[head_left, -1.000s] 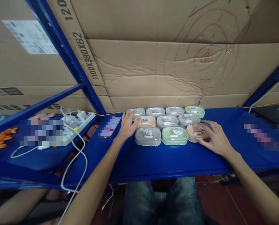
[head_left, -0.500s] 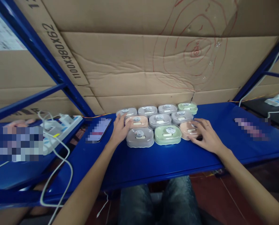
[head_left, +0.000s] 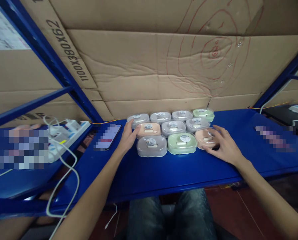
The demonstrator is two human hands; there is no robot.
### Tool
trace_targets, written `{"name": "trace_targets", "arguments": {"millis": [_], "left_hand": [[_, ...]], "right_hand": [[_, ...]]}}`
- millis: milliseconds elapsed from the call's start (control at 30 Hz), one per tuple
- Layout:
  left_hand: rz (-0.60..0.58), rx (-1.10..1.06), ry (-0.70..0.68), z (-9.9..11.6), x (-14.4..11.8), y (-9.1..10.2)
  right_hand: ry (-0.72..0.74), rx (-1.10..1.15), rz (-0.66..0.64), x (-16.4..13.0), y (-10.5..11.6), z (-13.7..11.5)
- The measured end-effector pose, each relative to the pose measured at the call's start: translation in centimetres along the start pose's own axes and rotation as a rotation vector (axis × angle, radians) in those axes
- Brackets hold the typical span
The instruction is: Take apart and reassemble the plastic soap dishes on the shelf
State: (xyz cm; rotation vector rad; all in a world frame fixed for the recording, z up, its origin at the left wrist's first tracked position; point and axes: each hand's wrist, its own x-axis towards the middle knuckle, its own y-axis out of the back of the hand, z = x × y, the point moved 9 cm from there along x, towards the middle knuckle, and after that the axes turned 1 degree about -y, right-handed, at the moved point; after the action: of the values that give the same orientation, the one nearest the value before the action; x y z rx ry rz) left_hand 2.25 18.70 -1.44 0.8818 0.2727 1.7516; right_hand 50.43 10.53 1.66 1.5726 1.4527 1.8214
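Several lidded plastic boxes that look like soap boxes stand in close rows on the blue table, with clear domed covers and round stickers. My left hand (head_left: 127, 138) rests open at the left side of the group, its thumb at a peach box (head_left: 148, 130) and its fingers beside a grey box (head_left: 138, 119) at the back. My right hand (head_left: 224, 145) curves loosely around the right side of another peach box (head_left: 206, 138), thumb and fingers spread apart. Between them in front are a grey box (head_left: 152, 148) and a green box (head_left: 182, 146).
A phone (head_left: 108, 137) lies on the blue table (head_left: 164, 176) to the left. Farther left are a white power strip (head_left: 81, 131) with cables and part of another person. A cardboard sheet (head_left: 128, 66) with red rings stands behind, between blue frame posts.
The whole view has shifted slightly. My right hand has eased a little to the right, its fingers looser about the peach box. The boxes keep their arrangement.
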Motion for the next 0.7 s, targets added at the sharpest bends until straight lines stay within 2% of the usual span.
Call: {"name": "trace_targets", "arguments": {"millis": [100, 467, 600, 700], "left_hand": [[-0.028, -0.071, 0.043, 0.2, -0.4, -0.3], [-0.200, -0.275, 0.018, 3.6, -2.0, -2.1], [-0.206, -0.316, 0.033, 3.9, -2.2, -2.6], [-0.186, -0.329, 0.055, 3.7, -1.8, -2.3]], "right_hand": [[0.001, 0.002, 0.023, -0.2, -0.1, 0.6], [-0.101, 0.015, -0.009, -0.5, -0.6, 2.0], [-0.105, 0.011, -0.009, -0.6, -0.6, 2.1], [-0.112, 0.006, -0.014, -0.6, -0.6, 2.0]]}}
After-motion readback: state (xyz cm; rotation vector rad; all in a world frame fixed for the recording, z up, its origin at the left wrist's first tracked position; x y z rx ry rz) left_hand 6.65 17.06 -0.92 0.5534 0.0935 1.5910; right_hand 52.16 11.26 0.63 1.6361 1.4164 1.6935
